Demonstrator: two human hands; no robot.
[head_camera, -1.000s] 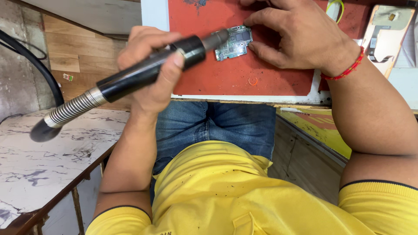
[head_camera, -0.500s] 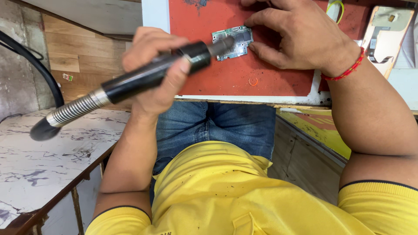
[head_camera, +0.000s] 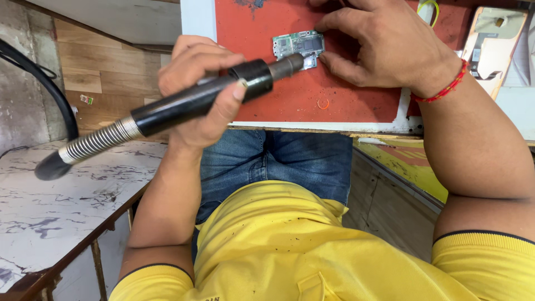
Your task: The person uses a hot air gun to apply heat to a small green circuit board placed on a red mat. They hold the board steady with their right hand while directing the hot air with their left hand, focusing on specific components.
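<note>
A small green circuit board (head_camera: 298, 47) is laid flat on a red work mat (head_camera: 290, 100), near the mat's top edge. All positions below are given from this board.

Left hand (head_camera: 195, 92): closed around a black hot-air handpiece (head_camera: 195, 100), held below and left of the board. The thumb is pressed along the barrel. The grey metal nozzle (head_camera: 287, 66) is pointed up and right, its tip placed over the board's lower edge; whether contact is made cannot be told. A coiled metal strain relief (head_camera: 100, 142) is seen at the rear of the handpiece, far lower left of the board, where a black hose (head_camera: 39, 83) is joined.

Right hand (head_camera: 384, 47): set just right of the board, fingers (head_camera: 334, 61) curled and narrow, fingertips pressed against the board's right edge. Nothing is gripped inside the hand. A red thread band (head_camera: 443, 89) is worn on the wrist.

Surroundings: a white-edged bench (head_camera: 323, 127) is seen under the mat. A marbled side table (head_camera: 56, 200) is noted well below and left of the board. An opened phone body (head_camera: 490, 39) is noted far right of the board. Blue jeans (head_camera: 278, 161) and a yellow shirt (head_camera: 295, 251) are seen directly below.
</note>
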